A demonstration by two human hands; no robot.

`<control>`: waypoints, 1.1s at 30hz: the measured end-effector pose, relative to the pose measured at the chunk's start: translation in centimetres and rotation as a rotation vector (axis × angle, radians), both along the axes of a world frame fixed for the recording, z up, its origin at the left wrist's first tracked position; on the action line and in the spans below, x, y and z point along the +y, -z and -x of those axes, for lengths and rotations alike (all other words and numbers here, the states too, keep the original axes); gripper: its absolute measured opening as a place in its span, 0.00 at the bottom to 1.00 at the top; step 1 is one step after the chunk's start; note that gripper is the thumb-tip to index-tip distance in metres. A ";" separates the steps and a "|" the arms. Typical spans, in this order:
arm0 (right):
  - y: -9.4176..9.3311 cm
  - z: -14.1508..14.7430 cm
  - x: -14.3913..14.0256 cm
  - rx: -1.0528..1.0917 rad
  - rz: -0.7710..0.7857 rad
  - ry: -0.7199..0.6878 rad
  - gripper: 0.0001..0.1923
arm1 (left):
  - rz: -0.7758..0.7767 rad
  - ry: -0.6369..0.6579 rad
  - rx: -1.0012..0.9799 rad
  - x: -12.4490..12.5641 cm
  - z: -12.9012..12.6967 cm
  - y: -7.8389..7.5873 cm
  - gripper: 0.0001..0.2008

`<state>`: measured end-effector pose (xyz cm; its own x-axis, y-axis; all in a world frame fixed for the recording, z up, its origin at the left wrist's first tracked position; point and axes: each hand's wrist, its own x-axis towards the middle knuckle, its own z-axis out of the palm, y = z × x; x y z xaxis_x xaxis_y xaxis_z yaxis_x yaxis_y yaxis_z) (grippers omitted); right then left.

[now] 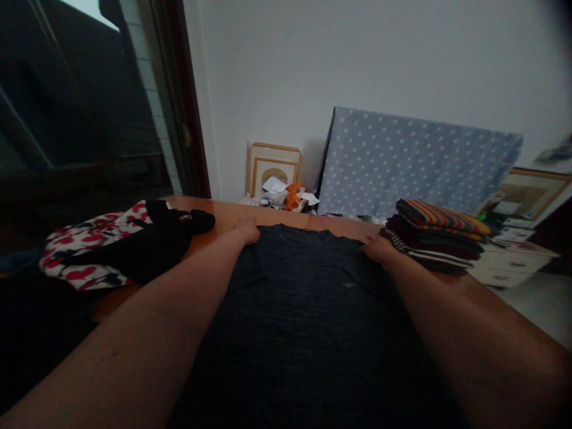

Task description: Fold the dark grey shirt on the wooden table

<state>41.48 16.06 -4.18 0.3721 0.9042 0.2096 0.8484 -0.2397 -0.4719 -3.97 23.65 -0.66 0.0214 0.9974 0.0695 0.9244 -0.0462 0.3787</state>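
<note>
A dark grey T-shirt [308, 298] lies spread front side up on the wooden table, its neckline towards the far edge and a small light mark on its chest. At its far left shoulder, my left hand [246, 230] is closed on the cloth. My right hand [378, 247] grips the opposite shoulder, right beside the stack of folded clothes. Both arms reach forward along the sides of the shirt, and its lower end fades into shadow near me.
Folded clothes [435, 235] are stacked at the right, striped one on top. Crumpled clothes [107, 244], some heart-patterned, lie at the left of the wooden table [223, 210]. Beyond stand picture frames [274, 154], a polka-dot cloth [415, 158] and a white drawer cabinet [513, 265].
</note>
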 end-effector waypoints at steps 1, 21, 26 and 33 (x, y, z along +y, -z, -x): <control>-0.1 0.0 0.1 0.002 0.030 0.016 0.30 | -0.001 -0.007 0.001 -0.1 0.0 0.1 0.31; -3.9 2.4 -6.9 -0.089 -0.053 0.016 0.12 | -0.177 0.062 -0.119 -7.2 2.1 -2.4 0.07; -6.1 4.4 -13.7 -0.062 -0.159 -0.046 0.11 | -0.259 0.042 -0.150 -13.7 4.2 -3.9 0.07; -7.5 7.4 -27.1 0.061 -0.189 -0.089 0.12 | -0.309 0.078 -0.289 -26.2 8.2 -4.0 0.08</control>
